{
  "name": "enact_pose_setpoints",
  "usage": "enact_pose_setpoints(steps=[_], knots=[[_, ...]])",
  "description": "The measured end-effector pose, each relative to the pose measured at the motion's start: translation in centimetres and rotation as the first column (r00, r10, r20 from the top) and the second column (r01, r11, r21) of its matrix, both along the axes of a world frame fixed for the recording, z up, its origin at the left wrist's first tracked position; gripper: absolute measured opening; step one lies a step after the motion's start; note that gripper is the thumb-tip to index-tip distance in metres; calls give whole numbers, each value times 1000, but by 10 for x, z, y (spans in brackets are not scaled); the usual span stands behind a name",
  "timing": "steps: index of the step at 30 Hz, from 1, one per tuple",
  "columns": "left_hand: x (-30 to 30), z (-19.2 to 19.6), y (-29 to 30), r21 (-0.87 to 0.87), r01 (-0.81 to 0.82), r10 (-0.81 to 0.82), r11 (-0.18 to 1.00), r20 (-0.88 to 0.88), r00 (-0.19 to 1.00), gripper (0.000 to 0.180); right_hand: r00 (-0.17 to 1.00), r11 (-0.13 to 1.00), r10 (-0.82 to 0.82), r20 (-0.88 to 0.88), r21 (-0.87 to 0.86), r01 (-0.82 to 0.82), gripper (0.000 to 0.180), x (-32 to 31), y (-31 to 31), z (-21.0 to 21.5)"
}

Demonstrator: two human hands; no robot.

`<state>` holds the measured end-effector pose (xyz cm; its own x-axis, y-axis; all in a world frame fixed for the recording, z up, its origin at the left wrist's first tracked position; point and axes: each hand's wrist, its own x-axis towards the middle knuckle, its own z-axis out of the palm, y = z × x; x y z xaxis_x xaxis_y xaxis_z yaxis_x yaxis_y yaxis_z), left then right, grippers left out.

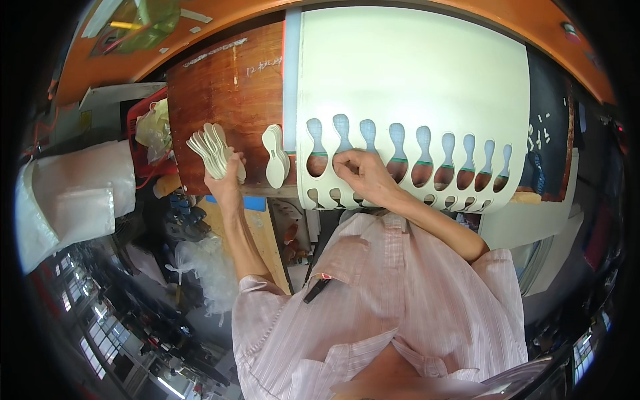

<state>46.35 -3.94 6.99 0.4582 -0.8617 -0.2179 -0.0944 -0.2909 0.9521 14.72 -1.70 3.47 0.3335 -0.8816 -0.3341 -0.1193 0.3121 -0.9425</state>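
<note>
My left hand (228, 179) is closed round a fanned bundle of cream insoles (212, 148), above the wooden board at the left. Just right of it, a neat stack of cream insoles (274, 160) lies on the board. A large pale sheet (413, 67) covers the middle of the table, with a row of insole-shaped holes along its near part and cut, scalloped openings at its near edge. My right hand (368, 175) rests over the holes toward the left of that row, its fingers curled in a pinch. Whatever is between those fingertips is hidden.
Under the sheet lie the brown wooden board (227, 80) and a blue-grey strip (292, 80). At the right, a dark surface (550, 87) carries small white scraps. Left of the table stand a red crate (138, 123) with a plastic bag and a bundle of clear plastic (83, 217).
</note>
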Motion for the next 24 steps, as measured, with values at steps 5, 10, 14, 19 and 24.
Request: enact_pose_setpoints(steps=[5,10,14,19,24], knots=[[14,-33,13,179,275,-327,945,588,740,63,1000,1000,-16,11,6,16,12,1,3,-5],[9,-45,24,314,368,-479,875,676,560,83,997,998,-50,55,35,48,16,1,2,-12],[14,-30,29,340,350,-488,873,603,630,80,997,998,-60,58,30,58,15,2,4,-17],[4,-35,44,367,362,-513,857,544,664,73,994,996,-83,68,-8,84,14,5,4,-20],[19,-31,28,314,303,-356,900,125,926,79,999,1000,14,30,26,-14,15,2,4,-22]])
